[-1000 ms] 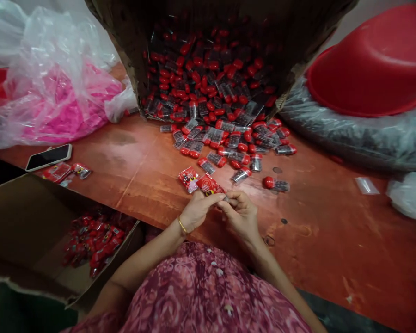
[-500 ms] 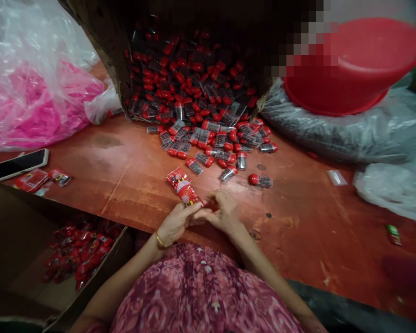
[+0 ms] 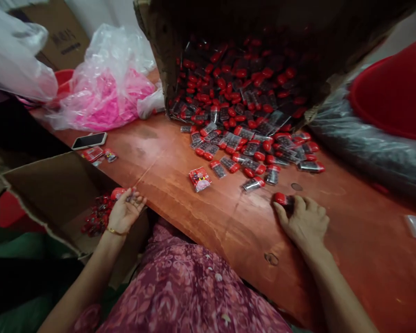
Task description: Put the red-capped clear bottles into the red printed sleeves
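Observation:
My left hand (image 3: pixel 126 210) is out over the cardboard box at the lower left. Its fingers are half curled, palm up, around a shiny red packet (image 3: pixel 118 193) that sticks out past the thumb. On the table, my right hand (image 3: pixel 307 222) has thumb and fingers closed on a small red-capped bottle (image 3: pixel 280 199), its clear body partly hidden by the fingers. A flat red printed packet (image 3: pixel 200 179) lies on the table between the hands. Many small red-capped clear bottles with dark contents (image 3: pixel 251 148) spill toward me from a tipped carton (image 3: pixel 161 60).
The open cardboard box (image 3: pixel 55 185) holds a heap of red packets (image 3: pixel 99 215). A phone (image 3: pixel 89 140) and small red packets (image 3: pixel 93 153) lie by the table's left edge. Behind are a bag of pink pieces (image 3: pixel 107 99) and, at right, a red tub (image 3: pixel 395 92) on a plastic sack (image 3: pixel 343 138).
My hands have parted: the left has gone left over the box, the right has moved right onto a bottle. A red packet lies on the table. The view has turned left.

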The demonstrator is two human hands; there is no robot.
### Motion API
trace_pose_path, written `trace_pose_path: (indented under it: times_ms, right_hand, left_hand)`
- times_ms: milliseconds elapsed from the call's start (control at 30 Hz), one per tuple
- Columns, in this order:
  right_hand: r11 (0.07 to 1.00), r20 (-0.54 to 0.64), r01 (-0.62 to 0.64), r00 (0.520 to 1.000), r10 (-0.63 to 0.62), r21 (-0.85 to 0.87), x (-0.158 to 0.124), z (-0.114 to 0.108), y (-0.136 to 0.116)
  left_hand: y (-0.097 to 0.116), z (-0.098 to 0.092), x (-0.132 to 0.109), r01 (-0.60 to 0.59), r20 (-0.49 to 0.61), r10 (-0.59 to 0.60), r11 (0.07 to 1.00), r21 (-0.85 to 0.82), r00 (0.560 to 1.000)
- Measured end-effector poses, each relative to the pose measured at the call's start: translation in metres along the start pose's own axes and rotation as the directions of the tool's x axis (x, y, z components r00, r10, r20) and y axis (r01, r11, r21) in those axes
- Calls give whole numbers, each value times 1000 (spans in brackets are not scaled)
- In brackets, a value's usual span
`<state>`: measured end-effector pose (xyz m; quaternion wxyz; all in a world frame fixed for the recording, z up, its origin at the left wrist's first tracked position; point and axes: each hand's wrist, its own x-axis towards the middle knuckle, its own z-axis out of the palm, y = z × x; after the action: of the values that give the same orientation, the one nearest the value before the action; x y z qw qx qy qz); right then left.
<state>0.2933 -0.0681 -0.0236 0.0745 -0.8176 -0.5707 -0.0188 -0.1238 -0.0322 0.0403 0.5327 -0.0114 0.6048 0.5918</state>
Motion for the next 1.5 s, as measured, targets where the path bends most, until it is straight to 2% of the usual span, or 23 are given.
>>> trace_pose_path:
  times_ms: [67, 133, 233, 300, 333, 367, 400, 433, 500, 533, 567, 600, 633, 667, 733, 833, 933, 1000, 1100, 1300, 1500]
  right_hand:
    - [999, -12, 45, 999, -45, 8, -3, 2, -1]
    - [997, -11, 75, 997, -75, 26, -3, 2, -1]
    - [993, -17, 92, 996, -91, 72, -1, 1, 1]
    - [990, -22, 99, 995, -98, 101, 0, 1, 3]
    - [988, -23, 107, 994, -105, 115, 0, 2, 4]
    - [985, -26, 115, 993, -113, 129, 0, 2, 5]
    - [982, -34, 123, 992, -120, 142, 0, 3, 6]
    - [979, -46, 130, 991, -125, 155, 0, 4, 7]
    - [975, -74, 139, 989, -128, 173, 0, 6, 9]
    - [974, -85, 140, 988, -127, 178, 0, 7, 9]
    - [973, -92, 142, 988, -127, 180, 0, 8, 10]
    - [973, -93, 145, 987, -130, 181, 1, 9, 11]
    - [973, -89, 149, 987, -134, 179, 1, 10, 11]
    - [972, -83, 152, 987, -139, 178, 2, 10, 12]
    - [971, -66, 160, 986, -150, 180, 3, 10, 13]
    - [971, -29, 149, 989, -146, 187, 5, 10, 15]
    - [978, 40, 91, 994, -100, 187, 6, 7, 14]
    - [980, 85, 62, 993, -79, 187, 6, 4, 13]
    - [980, 114, 61, 990, -84, 192, 5, -3, 9]
    - [985, 55, 101, 992, -110, 143, 2, -5, 8]
    - [983, -11, 134, 991, -134, 128, 1, 2, 9]
  left_hand:
    - [8, -10, 7, -76, -203, 53, 991, -111, 978]
    - [12, -17, 10, -144, -289, 91, 975, -167, 953]
    - [9, -14, 4, -179, -220, 152, 978, -108, 964]
    - [-3, -1, -5, -259, -138, 264, 964, 54, 955]
    - [-12, 9, -9, -346, -72, 362, 923, 170, 930]
    - [-22, 20, -13, -445, 27, 458, 844, 299, 888]
    - [-34, 32, -16, -549, 155, 540, 719, 425, 827]
    - [-47, 45, -18, -643, 302, 584, 556, 526, 753]
    - [-71, 70, -20, -767, 576, 540, 238, 596, 614]
    - [-81, 80, -20, -798, 664, 501, 98, 595, 556]
    - [-89, 90, -19, -808, 737, 436, -38, 588, 516]
    - [-95, 97, -18, -792, 776, 383, -159, 589, 500]
    - [-99, 102, -17, -763, 797, 335, -261, 591, 502]
    - [-101, 106, -17, -728, 804, 295, -344, 594, 516]
    - [-102, 109, -17, -664, 794, 246, -445, 601, 555]
    - [-100, 106, -19, -625, 786, 218, -501, 599, 579]
    - [-101, 104, -21, -614, 797, 233, -531, 584, 557]
    - [-102, 105, -20, -610, 785, 239, -516, 601, 571]
    - [-100, 107, -19, -596, 741, 262, -457, 660, 619]
    - [-97, 105, -15, -612, 719, 309, -381, 693, 623]
    - [-95, 110, 2, -638, 732, 291, -361, 681, 616]
